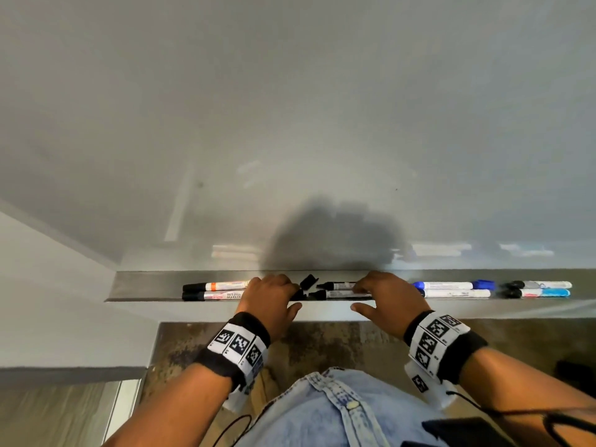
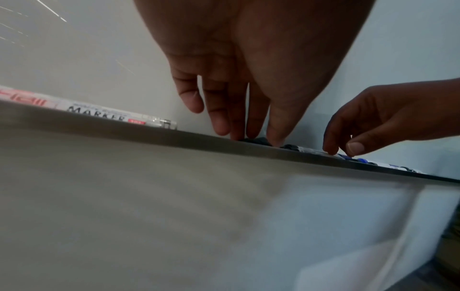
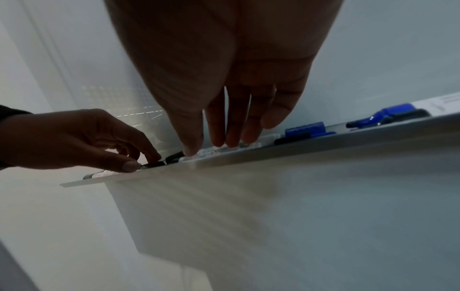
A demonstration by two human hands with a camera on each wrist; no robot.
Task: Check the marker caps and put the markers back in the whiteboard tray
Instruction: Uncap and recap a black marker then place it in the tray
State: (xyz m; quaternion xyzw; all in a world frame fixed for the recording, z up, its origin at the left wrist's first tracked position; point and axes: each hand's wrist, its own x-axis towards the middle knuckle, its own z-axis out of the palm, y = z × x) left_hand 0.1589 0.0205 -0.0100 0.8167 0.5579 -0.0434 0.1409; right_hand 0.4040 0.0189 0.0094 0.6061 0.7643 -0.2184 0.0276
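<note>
The two black markers in the whiteboard tray look light, stiff and slick, best pinched mid-barrel; the right hand touches one with straight fingers; the left hand reaches for a loose cap, its grip unclear.

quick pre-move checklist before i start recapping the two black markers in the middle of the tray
1. Loose black cap within reach of the left hand: ok, it lies in the tray just right of that hand.
2. Two middle black markers uncapped: ok, bare tips point left.
3. Right hand steadying those markers: ok, fingertips rest on their barrels.
4. Left hand gripping a cap: cannot tell, fingertips are down on dark pieces at the tray lip.
5. Caps on the two left markers: ok, black caps look seated.
6. Blue markers capped: cannot tell, one blue cap sits at the far end.
</note>
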